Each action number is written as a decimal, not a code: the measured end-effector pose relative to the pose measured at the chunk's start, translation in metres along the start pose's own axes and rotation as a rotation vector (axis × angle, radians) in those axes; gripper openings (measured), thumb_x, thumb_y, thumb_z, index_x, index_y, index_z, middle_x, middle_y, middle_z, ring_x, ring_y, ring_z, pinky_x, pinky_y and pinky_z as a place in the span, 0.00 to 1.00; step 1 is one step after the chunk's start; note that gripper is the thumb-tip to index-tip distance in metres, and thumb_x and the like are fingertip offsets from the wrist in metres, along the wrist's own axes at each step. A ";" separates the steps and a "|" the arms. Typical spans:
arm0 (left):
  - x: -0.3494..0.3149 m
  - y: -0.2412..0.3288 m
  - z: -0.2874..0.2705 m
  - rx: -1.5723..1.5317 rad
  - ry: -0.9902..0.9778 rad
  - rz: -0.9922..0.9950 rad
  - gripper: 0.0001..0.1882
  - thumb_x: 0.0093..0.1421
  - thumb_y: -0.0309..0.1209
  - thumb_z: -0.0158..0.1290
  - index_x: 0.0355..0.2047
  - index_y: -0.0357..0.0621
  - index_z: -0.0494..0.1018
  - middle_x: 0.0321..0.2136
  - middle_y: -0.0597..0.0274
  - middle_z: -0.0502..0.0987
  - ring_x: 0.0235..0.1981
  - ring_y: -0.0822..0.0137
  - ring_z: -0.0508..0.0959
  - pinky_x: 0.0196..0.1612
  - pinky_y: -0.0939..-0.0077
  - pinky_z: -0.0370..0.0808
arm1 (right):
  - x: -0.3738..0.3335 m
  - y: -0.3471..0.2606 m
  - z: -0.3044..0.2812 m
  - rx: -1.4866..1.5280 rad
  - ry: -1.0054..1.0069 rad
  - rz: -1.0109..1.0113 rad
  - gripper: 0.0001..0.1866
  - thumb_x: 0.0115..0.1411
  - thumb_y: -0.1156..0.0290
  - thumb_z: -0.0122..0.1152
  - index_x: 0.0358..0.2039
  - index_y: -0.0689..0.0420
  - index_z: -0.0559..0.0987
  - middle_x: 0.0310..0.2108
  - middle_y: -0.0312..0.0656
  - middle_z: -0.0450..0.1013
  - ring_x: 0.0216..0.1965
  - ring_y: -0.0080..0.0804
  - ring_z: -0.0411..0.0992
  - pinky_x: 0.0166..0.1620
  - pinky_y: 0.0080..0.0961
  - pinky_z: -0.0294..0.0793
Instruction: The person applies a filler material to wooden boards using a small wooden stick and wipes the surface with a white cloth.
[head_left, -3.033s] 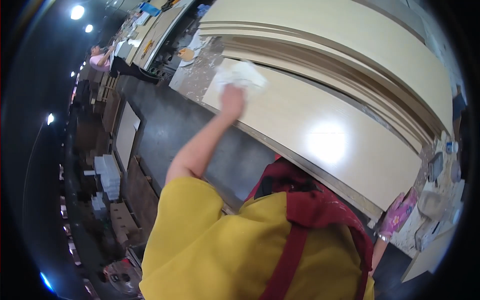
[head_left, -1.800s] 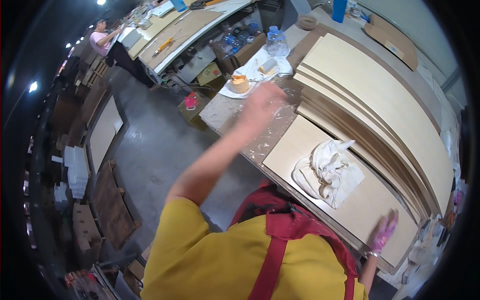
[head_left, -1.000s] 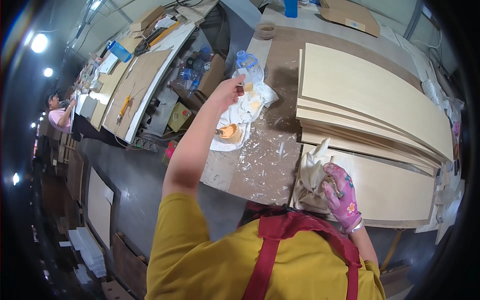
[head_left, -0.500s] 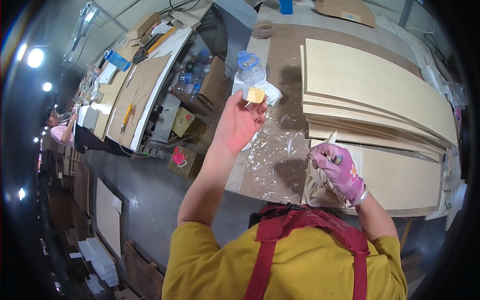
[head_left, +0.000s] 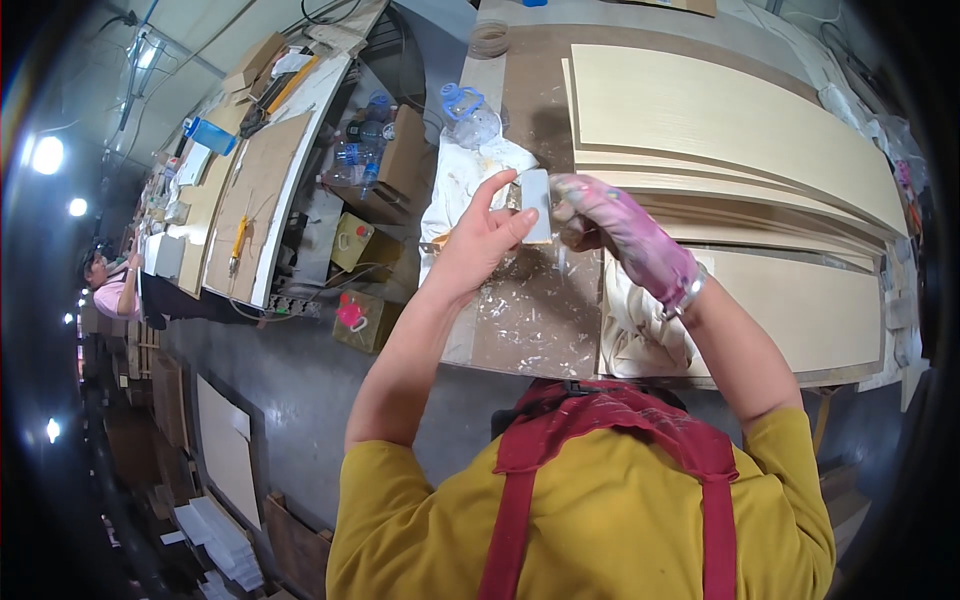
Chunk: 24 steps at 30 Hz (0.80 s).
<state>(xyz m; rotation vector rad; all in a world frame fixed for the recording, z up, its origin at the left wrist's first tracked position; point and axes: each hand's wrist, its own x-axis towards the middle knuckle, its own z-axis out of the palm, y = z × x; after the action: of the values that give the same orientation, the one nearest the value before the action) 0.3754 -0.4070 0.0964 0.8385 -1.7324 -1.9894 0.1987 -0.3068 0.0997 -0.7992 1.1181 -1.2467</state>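
Observation:
Over the table, my bare left hand [head_left: 478, 243] grips a small rectangular block [head_left: 536, 203] between thumb and fingers. Its broad face is grey, and a thin yellowish edge shows at the bottom. Close beside the block's right edge is my right hand [head_left: 632, 228], in a pink-and-white glove, its fingers curled and a little blurred. What these fingers hold, if anything, is hidden, and I cannot tell whether they touch the block. Below the right hand, a crumpled cream cloth [head_left: 640, 325] lies near the table's front edge.
Pale boards [head_left: 730, 125] are stacked at the right of the brown-topped table [head_left: 530, 340], which has white smears. A clear bottle [head_left: 470, 118] with a blue lid stands by a stained white cloth [head_left: 455, 185]. Left, a workbench [head_left: 255, 165] holds tools; a person [head_left: 112, 290] stands beyond.
My right hand has moved up and left from the cream cloth to beside the block. In my left hand the block has turned, from its yellow side showing to its grey face.

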 end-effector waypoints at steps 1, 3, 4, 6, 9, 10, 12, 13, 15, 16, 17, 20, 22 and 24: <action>-0.002 -0.001 -0.001 -0.003 0.001 -0.003 0.34 0.59 0.34 0.56 0.61 0.42 0.52 0.26 0.66 0.74 0.32 0.79 0.71 0.37 0.83 0.65 | 0.007 0.003 -0.001 0.034 -0.100 0.076 0.18 0.60 0.53 0.55 0.42 0.53 0.72 0.28 0.28 0.67 0.28 0.16 0.63 0.34 0.16 0.65; -0.007 -0.003 -0.004 0.124 -0.016 -0.035 0.36 0.60 0.37 0.56 0.62 0.43 0.51 0.29 0.65 0.75 0.33 0.77 0.72 0.38 0.82 0.66 | 0.005 0.008 0.007 -0.020 -0.071 0.122 0.13 0.59 0.56 0.57 0.37 0.50 0.72 0.27 0.28 0.67 0.26 0.15 0.63 0.31 0.15 0.65; -0.013 -0.003 -0.007 0.118 -0.009 -0.037 0.36 0.60 0.37 0.56 0.62 0.43 0.51 0.29 0.65 0.75 0.33 0.77 0.72 0.38 0.82 0.66 | 0.008 0.012 0.009 0.033 -0.045 0.144 0.14 0.58 0.56 0.60 0.38 0.50 0.73 0.26 0.28 0.68 0.27 0.16 0.64 0.31 0.15 0.66; -0.022 -0.003 -0.010 -0.103 -0.003 -0.134 0.34 0.60 0.37 0.54 0.63 0.49 0.52 0.36 0.66 0.74 0.39 0.75 0.74 0.41 0.80 0.69 | 0.006 0.012 0.014 0.127 -0.041 0.159 0.14 0.57 0.58 0.60 0.37 0.52 0.73 0.26 0.29 0.69 0.25 0.15 0.65 0.29 0.14 0.65; -0.027 -0.010 -0.015 -0.025 0.013 -0.078 0.34 0.61 0.37 0.53 0.63 0.49 0.50 0.37 0.66 0.73 0.40 0.75 0.74 0.41 0.81 0.69 | 0.013 0.025 0.018 0.269 -0.058 0.195 0.14 0.58 0.60 0.60 0.40 0.53 0.72 0.27 0.31 0.71 0.23 0.15 0.66 0.27 0.15 0.67; -0.028 -0.009 -0.013 -0.021 0.042 -0.116 0.35 0.60 0.35 0.53 0.64 0.49 0.49 0.37 0.66 0.73 0.39 0.76 0.73 0.41 0.82 0.68 | 0.014 0.028 0.021 0.273 -0.012 0.175 0.17 0.57 0.61 0.61 0.44 0.54 0.70 0.29 0.32 0.71 0.24 0.15 0.67 0.28 0.15 0.67; -0.026 -0.017 -0.015 -0.020 0.044 -0.117 0.35 0.60 0.33 0.54 0.64 0.50 0.49 0.36 0.64 0.73 0.39 0.76 0.73 0.41 0.81 0.68 | 0.017 0.033 0.027 0.272 0.028 0.160 0.21 0.57 0.61 0.61 0.47 0.55 0.69 0.30 0.33 0.71 0.25 0.15 0.67 0.28 0.15 0.68; -0.025 -0.021 -0.017 -0.014 0.036 -0.119 0.36 0.59 0.30 0.55 0.64 0.50 0.49 0.36 0.63 0.73 0.39 0.76 0.72 0.42 0.81 0.68 | 0.019 0.034 0.029 0.180 0.056 0.104 0.24 0.57 0.62 0.61 0.51 0.56 0.67 0.31 0.34 0.71 0.25 0.16 0.68 0.29 0.16 0.68; -0.026 -0.028 -0.020 0.004 0.020 -0.090 0.37 0.58 0.29 0.55 0.64 0.49 0.48 0.36 0.62 0.73 0.39 0.76 0.72 0.43 0.80 0.68 | 0.021 0.038 0.032 0.082 0.075 0.052 0.28 0.56 0.62 0.62 0.54 0.57 0.65 0.32 0.35 0.71 0.26 0.16 0.68 0.30 0.16 0.68; -0.025 -0.030 -0.020 0.027 -0.001 -0.059 0.38 0.58 0.27 0.55 0.64 0.49 0.48 0.36 0.61 0.74 0.39 0.75 0.72 0.43 0.79 0.68 | 0.021 0.040 0.032 -0.005 0.072 -0.016 0.30 0.56 0.62 0.62 0.55 0.57 0.64 0.33 0.36 0.71 0.27 0.17 0.69 0.30 0.16 0.69; -0.025 -0.030 -0.018 0.020 0.010 -0.055 0.38 0.58 0.27 0.55 0.64 0.49 0.48 0.36 0.61 0.74 0.39 0.75 0.72 0.43 0.79 0.68 | 0.023 0.043 0.030 -0.092 0.068 -0.085 0.32 0.55 0.62 0.63 0.57 0.58 0.63 0.34 0.36 0.71 0.28 0.17 0.69 0.31 0.16 0.69; -0.026 -0.023 -0.025 0.169 0.007 -0.016 0.36 0.58 0.28 0.55 0.64 0.48 0.49 0.40 0.58 0.73 0.41 0.72 0.72 0.48 0.78 0.68 | 0.030 0.048 0.020 -0.067 0.072 0.002 0.23 0.57 0.59 0.61 0.50 0.52 0.68 0.35 0.33 0.71 0.30 0.20 0.69 0.31 0.19 0.69; -0.016 -0.024 -0.060 0.454 0.263 0.204 0.30 0.56 0.32 0.57 0.58 0.44 0.60 0.39 0.58 0.73 0.40 0.69 0.73 0.46 0.75 0.69 | 0.035 0.048 0.019 0.177 0.119 0.147 0.15 0.60 0.59 0.56 0.43 0.53 0.70 0.36 0.37 0.72 0.32 0.25 0.71 0.33 0.23 0.71; -0.024 -0.025 -0.094 0.729 0.562 0.305 0.23 0.55 0.38 0.59 0.48 0.41 0.70 0.35 0.56 0.73 0.36 0.64 0.74 0.42 0.72 0.71 | 0.039 0.052 0.020 0.332 0.049 0.220 0.14 0.61 0.60 0.54 0.44 0.53 0.70 0.36 0.38 0.72 0.32 0.26 0.71 0.34 0.25 0.72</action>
<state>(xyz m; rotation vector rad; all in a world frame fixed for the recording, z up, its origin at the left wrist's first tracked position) 0.4569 -0.4589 0.0700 1.1223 -2.0534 -0.7890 0.2327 -0.3373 0.0492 -0.3867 0.9746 -1.2272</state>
